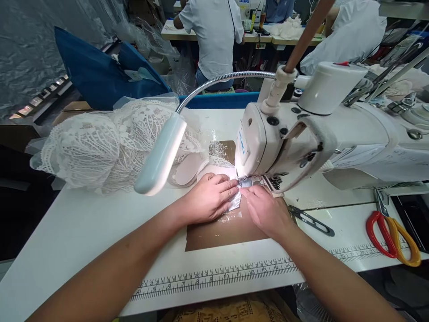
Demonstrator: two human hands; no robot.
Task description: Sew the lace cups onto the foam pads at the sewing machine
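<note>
A white sewing machine [253, 143] stands over the table, its presser foot [246, 182] low on a small piece of white lace fabric [235, 202]. My left hand [209, 199] lies flat on this fabric, fingers stretched toward the foot. On the other side, my right hand [266, 212] has its thumb and fingertips pressed together at the fabric's edge, just in front of the foot. Part of the fabric is hidden under both hands. Pale oval pads [188, 170] lie left of the machine, beside a large heap of white lace [87, 147].
A lamp [162, 154] on a bendy metal neck hangs above my left hand. Thread snips [311, 221] and red-and-yellow scissors [393, 235] lie to the right. A printed ruler [228, 277] runs along the front edge. Beyond the table sits a person [214, 40] in white.
</note>
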